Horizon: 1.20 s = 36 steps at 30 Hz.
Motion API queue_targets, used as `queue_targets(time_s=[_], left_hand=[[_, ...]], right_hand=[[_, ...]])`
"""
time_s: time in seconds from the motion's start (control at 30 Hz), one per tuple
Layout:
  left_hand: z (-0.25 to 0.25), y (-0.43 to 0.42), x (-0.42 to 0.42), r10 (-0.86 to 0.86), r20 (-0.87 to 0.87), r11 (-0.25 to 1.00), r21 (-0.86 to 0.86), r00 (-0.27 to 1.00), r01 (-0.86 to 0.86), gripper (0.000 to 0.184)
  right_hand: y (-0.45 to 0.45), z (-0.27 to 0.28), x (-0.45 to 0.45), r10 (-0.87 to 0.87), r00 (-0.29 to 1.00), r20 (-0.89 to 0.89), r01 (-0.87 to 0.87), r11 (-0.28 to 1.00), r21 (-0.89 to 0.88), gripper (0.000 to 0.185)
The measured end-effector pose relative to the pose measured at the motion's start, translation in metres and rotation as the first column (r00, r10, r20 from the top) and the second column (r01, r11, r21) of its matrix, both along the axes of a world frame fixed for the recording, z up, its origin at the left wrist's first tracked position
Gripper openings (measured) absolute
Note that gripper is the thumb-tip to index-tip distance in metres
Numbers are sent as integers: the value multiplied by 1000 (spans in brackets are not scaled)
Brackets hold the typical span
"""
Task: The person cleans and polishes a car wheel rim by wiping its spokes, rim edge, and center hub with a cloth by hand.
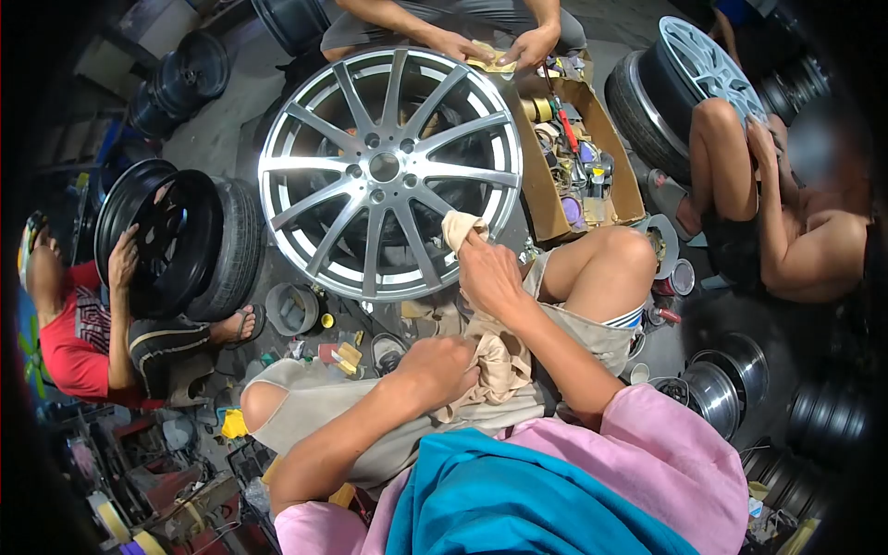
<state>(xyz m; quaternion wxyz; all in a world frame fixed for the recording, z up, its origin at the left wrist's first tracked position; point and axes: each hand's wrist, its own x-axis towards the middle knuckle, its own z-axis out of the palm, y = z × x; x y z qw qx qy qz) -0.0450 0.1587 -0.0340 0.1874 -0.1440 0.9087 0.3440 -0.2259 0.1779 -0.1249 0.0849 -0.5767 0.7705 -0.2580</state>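
Observation:
A large silver alloy wheel rim (427,171) with several spokes lies face up in front of me. My right hand (492,276) is over its near edge, fingers closed on one end of a beige cloth (462,228). That end is wrapped over the fingertips and touches or nearly touches the rim by a spoke. My left hand (433,372) is closed at my lap, gripping the bunched part of the same cloth, which hangs over my thigh. Its fingertips are partly hidden.
Across the rim, a person's hands (532,46) hold a yellowish piece. A cardboard box (606,129) of tools and tapes stands to the right. People at left and right handle a black rim (129,208) and a silver rim (708,65). A grey bucket (292,310) sits below.

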Motion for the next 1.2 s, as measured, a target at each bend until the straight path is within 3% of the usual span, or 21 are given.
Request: queue_targets(time_s=[0.17, 0.27, 0.33, 0.4, 0.57, 0.6, 0.7, 1.0, 1.17, 1.2], left_hand=[[3, 0, 2, -9, -1, 1000, -7, 1000, 9, 33], [0, 3, 4, -3, 1, 1000, -21, 1000, 3, 32], [-4, 2, 4, 10, -16, 1000, -29, 1000, -11, 32], [0, 8, 11, 10, -12, 1000, -13, 1000, -10, 31], [-1, 7, 6, -37, -34, 998, -46, 999, 36, 29], [-2, 7, 4, -38, -19, 998, -40, 999, 37, 29], [-2, 9, 4, -74, 2, 994, -78, 997, 74, 28], [-4, 3, 11, -39, -65, 998, -51, 997, 35, 26], [-7, 7, 14, -38, -60, 998, -61, 997, 34, 26], [-6, 8, 15, -25, -62, 998, -59, 998, 22, 26]], right_hand=[[-6, -17, 10, -34, 999, -20, 33, 999, -7, 17], [-1, -22, 16, 39, 999, 38, -42, 995, 89, 21], [6, -14, 24, 35, 993, 113, -27, 998, -65, 25], [6, 1, 23, 49, 990, 132, -40, 997, -66, 24], [-37, 4, 13, 74, 997, -5, -74, 997, -37, 24], [-49, 4, 14, 75, 997, -34, -73, 996, 41, 34], [-76, -6, 16, 49, 998, -46, -51, 997, -53, 31], [-84, -17, 20, 23, 995, -93, -19, 999, 51, 30], [-84, -21, 20, -24, 997, -74, 22, 999, -27, 22], [-86, -12, 17, -33, 994, -105, 36, 999, 21, 16]])
